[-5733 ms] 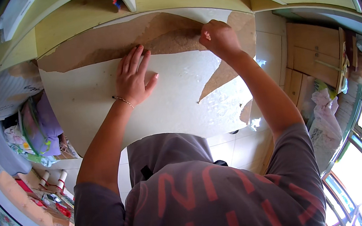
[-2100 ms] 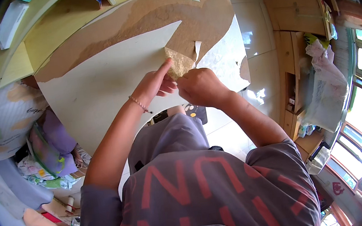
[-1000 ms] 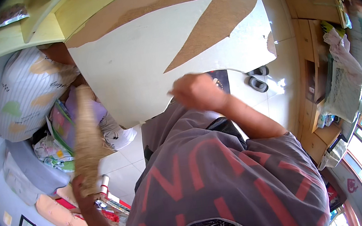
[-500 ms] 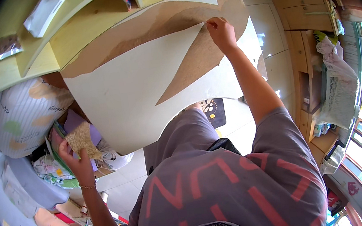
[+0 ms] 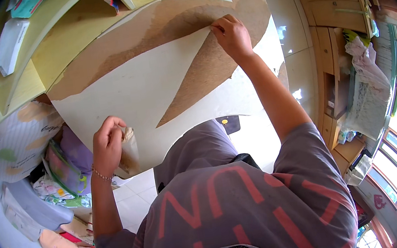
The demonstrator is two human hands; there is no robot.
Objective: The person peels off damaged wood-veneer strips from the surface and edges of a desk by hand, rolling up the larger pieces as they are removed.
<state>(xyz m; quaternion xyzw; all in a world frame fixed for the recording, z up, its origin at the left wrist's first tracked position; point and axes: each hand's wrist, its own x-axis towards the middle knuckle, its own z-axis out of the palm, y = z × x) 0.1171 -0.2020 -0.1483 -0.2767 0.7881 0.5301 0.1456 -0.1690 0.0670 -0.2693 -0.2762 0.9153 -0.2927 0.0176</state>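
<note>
Right arm extended up and forward, right hand (image 5: 232,34) with fingertips pinched together, knuckles toward the camera. Left arm bent at the elbow, left hand (image 5: 107,146) raised, fingers curled closed, bracelet at the wrist.

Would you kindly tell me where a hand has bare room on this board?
The white facing between the left hand and right hand is bare, as is the brown wedge. Bags and cloths crowd the floor at left.

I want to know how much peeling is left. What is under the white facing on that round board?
Where the white facing is torn off, brown fibreboard shows. The right hand pinches the torn edge. Under the remaining facing, nothing can be seen.
</note>
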